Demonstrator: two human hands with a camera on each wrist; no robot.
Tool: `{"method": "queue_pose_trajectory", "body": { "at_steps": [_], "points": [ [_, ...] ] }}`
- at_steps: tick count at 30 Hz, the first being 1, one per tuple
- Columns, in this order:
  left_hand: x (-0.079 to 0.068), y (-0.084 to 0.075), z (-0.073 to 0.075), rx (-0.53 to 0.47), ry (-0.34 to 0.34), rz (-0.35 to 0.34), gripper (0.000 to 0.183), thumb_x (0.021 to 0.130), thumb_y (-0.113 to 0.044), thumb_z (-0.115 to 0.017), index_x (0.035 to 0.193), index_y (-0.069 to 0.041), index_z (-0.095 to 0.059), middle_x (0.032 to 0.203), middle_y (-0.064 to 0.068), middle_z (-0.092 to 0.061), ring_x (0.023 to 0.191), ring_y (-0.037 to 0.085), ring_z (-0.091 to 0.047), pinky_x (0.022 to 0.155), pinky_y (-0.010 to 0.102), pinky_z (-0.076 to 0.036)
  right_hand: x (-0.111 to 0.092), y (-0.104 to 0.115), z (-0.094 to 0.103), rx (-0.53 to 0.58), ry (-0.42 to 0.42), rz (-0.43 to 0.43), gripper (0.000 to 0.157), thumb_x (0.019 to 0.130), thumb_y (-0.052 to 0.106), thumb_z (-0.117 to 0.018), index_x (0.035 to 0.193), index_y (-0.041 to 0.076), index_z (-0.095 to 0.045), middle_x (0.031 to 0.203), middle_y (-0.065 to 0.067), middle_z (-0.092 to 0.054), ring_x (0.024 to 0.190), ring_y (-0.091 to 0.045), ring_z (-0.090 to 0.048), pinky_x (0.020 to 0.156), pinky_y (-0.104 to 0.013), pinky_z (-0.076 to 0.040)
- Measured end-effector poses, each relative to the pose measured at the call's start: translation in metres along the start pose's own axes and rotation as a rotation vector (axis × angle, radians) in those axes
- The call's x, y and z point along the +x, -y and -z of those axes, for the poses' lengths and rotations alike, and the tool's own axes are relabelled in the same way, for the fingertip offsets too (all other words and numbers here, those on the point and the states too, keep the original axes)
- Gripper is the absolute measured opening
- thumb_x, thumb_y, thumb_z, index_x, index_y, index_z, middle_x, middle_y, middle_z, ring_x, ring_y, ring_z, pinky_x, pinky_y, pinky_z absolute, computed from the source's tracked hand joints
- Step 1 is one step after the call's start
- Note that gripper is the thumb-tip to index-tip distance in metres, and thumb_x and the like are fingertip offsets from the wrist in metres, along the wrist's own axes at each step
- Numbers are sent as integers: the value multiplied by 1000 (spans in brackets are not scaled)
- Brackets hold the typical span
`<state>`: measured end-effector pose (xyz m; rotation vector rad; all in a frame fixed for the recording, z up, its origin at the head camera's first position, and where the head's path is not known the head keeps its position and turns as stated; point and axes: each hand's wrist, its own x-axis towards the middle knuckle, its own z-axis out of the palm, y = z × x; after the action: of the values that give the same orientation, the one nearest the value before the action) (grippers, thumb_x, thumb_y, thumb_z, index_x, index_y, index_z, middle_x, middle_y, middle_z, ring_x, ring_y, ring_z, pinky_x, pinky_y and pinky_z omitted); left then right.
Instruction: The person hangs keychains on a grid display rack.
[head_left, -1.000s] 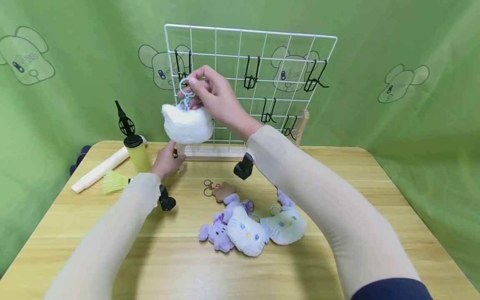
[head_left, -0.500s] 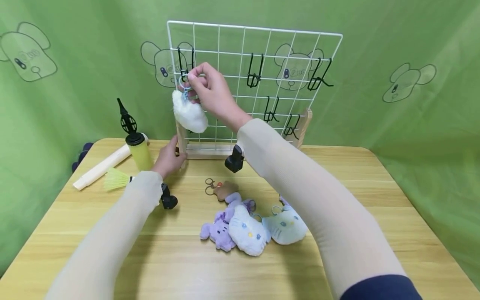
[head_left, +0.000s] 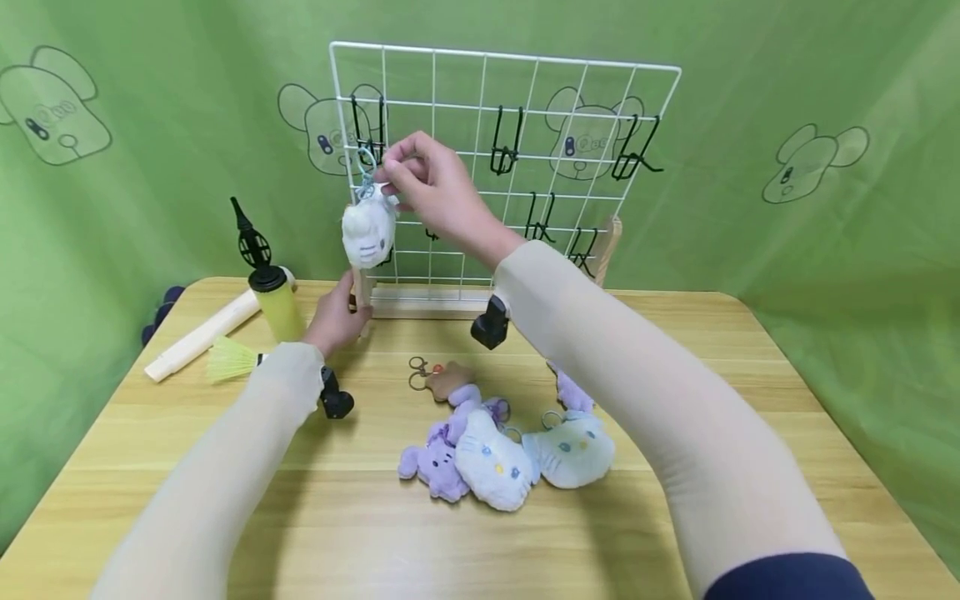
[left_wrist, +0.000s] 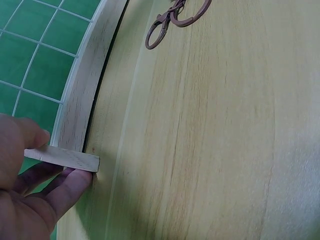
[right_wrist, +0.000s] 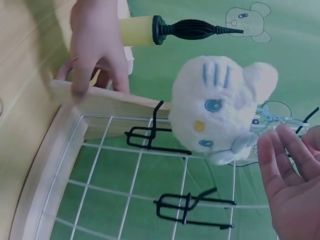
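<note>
Head view: plush [head_left: 369, 229] hung below and left of the right hand [head_left: 438, 183], the nearer of the 2, at the left end of the rack; ring-to-chin line near vertical, face turned partly to the right. Ring [head_left: 366, 157] overlapped the top-left hook [head_left: 381, 125]; couldn't tell if threaded or just in front. Right fingers looked loosely straight in the right wrist view, tips just beside the clasp [right_wrist: 272, 118], no grip visible; contact unclear. Left hand [head_left: 333, 323] had the rack foot [left_wrist: 70, 158] between thumb and fingers. Right sleeve [head_left: 637, 375] partly hid 1 purple plush [head_left: 573, 392]. Left wrist showed only the brown charm's [head_left: 450, 381] clips, cut off at top.
</note>
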<state>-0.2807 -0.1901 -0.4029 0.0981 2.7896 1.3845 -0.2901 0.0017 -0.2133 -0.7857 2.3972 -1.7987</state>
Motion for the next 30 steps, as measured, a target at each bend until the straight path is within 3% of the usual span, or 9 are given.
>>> {"method": "queue_pose_trajectory", "body": {
  "at_steps": [6,11,16,21,27,30],
  "points": [
    [0,1,0,11,-2,-3,67,103,-6,-53,163,-2,-24,148,37,-52,130,50,-58,108,57,-54,-23,-11,18,-94,61,40,19,109,12,-51,121,-1,-57,122,-21,-72,110,-27,-71,91,-31,-64],
    [1,4,0,10,-3,9,67,103,-7,-53,163,-3,-23,148,36,-52,130,49,-58,108,57,-54,-51,-28,37,-192,150,-8,18,108,12,-54,119,0,-60,117,-20,-71,106,-25,-72,93,-31,-63],
    [0,6,1,-3,-3,11,68,103,-7,-54,163,-5,-24,148,36,-52,130,49,-58,109,58,-53,-81,-58,55,-300,269,-73,15,107,10,-55,115,0,-64,112,-22,-72,103,-31,-72,94,-41,-64],
    [0,6,2,-1,-6,10,66,103,-7,-54,162,-4,-25,147,36,-52,128,49,-59,107,57,-55,-111,-93,63,-367,372,-112,12,103,4,-58,111,-1,-66,104,-22,-73,94,-28,-71,86,-42,-63],
    [-1,0,0,10,-8,7,65,102,-6,-53,161,-3,-26,146,36,-54,125,49,-60,106,57,-55,-142,-120,67,-508,581,-163,11,98,2,-63,105,-1,-70,99,-11,-73,91,-17,-66,87,-28,-59],
    [1,-1,-1,10,-10,7,66,102,-6,-53,162,-4,-26,146,35,-54,126,49,-60,106,57,-55,-154,-126,68,-577,688,-245,6,97,3,-65,99,3,-70,92,-4,-71,82,-9,-60,76,-21,-54]
  ]
}}
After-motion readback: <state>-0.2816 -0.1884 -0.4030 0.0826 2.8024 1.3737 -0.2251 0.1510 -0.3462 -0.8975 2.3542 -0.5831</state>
